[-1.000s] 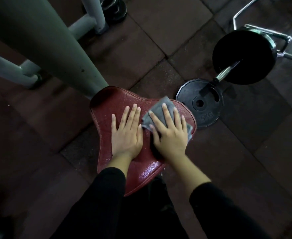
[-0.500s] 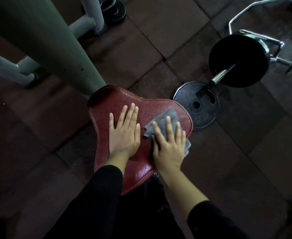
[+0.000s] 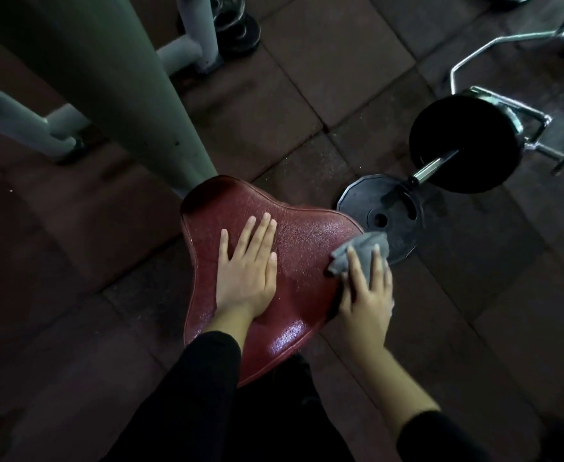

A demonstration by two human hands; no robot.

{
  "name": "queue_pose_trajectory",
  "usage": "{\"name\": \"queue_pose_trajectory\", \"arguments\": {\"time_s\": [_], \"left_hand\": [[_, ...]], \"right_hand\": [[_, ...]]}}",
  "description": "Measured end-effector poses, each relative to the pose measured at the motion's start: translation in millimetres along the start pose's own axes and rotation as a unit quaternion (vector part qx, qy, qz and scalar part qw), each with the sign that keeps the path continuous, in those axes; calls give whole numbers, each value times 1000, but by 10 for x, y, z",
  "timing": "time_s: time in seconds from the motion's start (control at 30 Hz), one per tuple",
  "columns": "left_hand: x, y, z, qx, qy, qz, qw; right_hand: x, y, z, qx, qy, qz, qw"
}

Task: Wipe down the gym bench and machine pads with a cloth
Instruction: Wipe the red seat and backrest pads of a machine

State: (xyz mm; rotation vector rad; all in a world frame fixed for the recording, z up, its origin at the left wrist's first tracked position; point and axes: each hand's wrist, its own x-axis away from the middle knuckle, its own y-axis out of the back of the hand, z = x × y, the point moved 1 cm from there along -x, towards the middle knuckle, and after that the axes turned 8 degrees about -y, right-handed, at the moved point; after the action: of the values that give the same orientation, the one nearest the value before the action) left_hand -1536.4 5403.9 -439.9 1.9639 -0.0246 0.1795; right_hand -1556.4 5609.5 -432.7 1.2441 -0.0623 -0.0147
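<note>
A dark red padded machine seat [image 3: 307,241] fills the middle of the view, its surface shiny and pebbled. My left hand [image 3: 249,271] lies flat on the seat's left half with straight fingers. At the seat's right edge my right hand [image 3: 368,291] presses a grey cloth [image 3: 363,250] down with straight fingers; part of the cloth hangs past the edge. The cloth's underside is hidden by my fingers.
A thick grey-green machine post [image 3: 117,78] rises from behind the seat at upper left, with pale frame tubes [image 3: 14,118] beside it. A black weight plate [image 3: 380,216] lies on the rubber floor right of the seat, by a loaded curl bar [image 3: 463,145].
My right hand slid the cloth from the seat's upper right area out to its right edge. My left hand stayed flat on the seat.
</note>
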Motion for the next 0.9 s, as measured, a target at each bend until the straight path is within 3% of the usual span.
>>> {"name": "queue_pose_trajectory", "arguments": {"time_s": [0.1,0.27,0.47,0.57,0.73,0.9], "left_hand": [[-12,2,14,-2,-5,6,1000],[-15,22,0,-5,-3,7,1000],[3,43,-59,-29,16,18,999],[70,73,-96,-66,98,-15,993],[457,-15,-247,-45,327,-69,941],[560,-137,-279,-7,382,-91,920]], "right_hand": [[200,-47,250,32,49,25,998],[-466,-47,444,69,205,62,974],[-1007,-30,532,43,248,157,955],[-1186,18,521,21,308,196,931],[-1193,56,426,42,497,148,854],[-1128,-62,485,43,541,170,822]]}}
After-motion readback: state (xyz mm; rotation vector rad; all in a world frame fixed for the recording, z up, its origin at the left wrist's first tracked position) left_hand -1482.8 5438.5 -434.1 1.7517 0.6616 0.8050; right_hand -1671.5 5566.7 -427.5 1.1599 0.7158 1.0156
